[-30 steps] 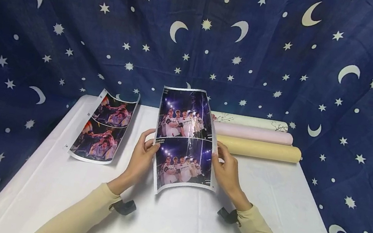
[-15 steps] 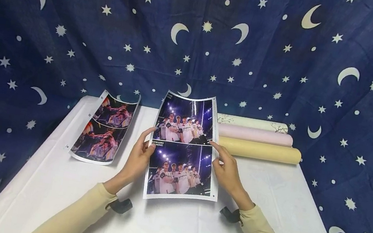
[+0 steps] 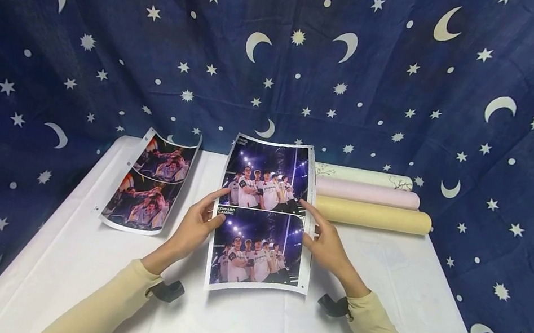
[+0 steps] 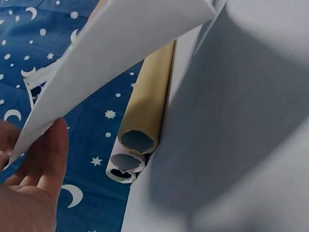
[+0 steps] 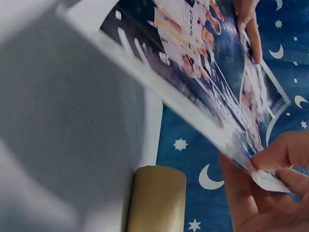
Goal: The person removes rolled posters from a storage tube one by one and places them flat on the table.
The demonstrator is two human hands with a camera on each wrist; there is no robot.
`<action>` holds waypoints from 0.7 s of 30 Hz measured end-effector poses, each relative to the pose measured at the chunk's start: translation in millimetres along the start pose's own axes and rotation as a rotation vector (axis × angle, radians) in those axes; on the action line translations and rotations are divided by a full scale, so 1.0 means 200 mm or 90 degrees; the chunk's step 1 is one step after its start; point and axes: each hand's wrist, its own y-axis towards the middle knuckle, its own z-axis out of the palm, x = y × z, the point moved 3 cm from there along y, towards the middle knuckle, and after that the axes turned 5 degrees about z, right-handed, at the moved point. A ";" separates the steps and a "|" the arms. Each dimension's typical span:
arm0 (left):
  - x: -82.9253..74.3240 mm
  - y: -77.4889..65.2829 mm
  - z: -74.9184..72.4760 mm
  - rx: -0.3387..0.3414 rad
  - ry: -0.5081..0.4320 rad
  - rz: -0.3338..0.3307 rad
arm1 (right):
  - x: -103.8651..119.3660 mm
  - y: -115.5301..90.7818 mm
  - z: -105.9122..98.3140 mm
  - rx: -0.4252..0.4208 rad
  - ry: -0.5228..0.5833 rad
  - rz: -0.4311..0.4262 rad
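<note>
A glossy printed photo sheet (image 3: 257, 250) with two stacked group pictures hangs between my hands above the table in the head view. My left hand (image 3: 197, 224) pinches its left border, thumb on the printed face. On the opposite border, my right hand (image 3: 330, 246) pinches the sheet, its index fingertip lying on the print. The left wrist view shows the sheet's white back (image 4: 116, 53) above the table and fingers behind the edge. In the right wrist view, thumb and fingers of the right hand (image 5: 270, 193) grip a bent edge.
A second curled photo sheet (image 3: 151, 190) lies at the table's left. Three rolls lie at the back right: yellow (image 3: 373, 215), pink (image 3: 371, 193) and white with a branch pattern (image 3: 363, 176). A blue moon-and-star cloth (image 3: 283, 49) hangs behind the white-covered table (image 3: 382, 296).
The held sheet has come down slightly and turned its printed face more squarely to the head camera. The right index finger now lies on the front. The other sheet and the rolls stay put.
</note>
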 end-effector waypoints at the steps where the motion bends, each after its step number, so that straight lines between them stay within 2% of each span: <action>1: 0.00 0.00 0.00 0.012 -0.014 -0.001 | 0.00 0.00 0.00 0.010 0.021 0.008; 5: 0.00 0.01 -0.03 0.043 -0.053 -0.019 | -0.01 -0.01 -0.01 0.047 0.086 0.034; 11: 0.02 0.01 -0.05 0.045 -0.112 -0.083 | -0.03 -0.01 -0.04 0.075 0.105 0.047; 16: 0.03 0.01 -0.05 0.049 -0.165 -0.120 | -0.04 -0.02 -0.04 0.103 0.143 0.053; 21: 0.04 0.00 -0.05 0.062 -0.251 -0.161 | -0.05 -0.02 -0.06 0.135 0.242 0.055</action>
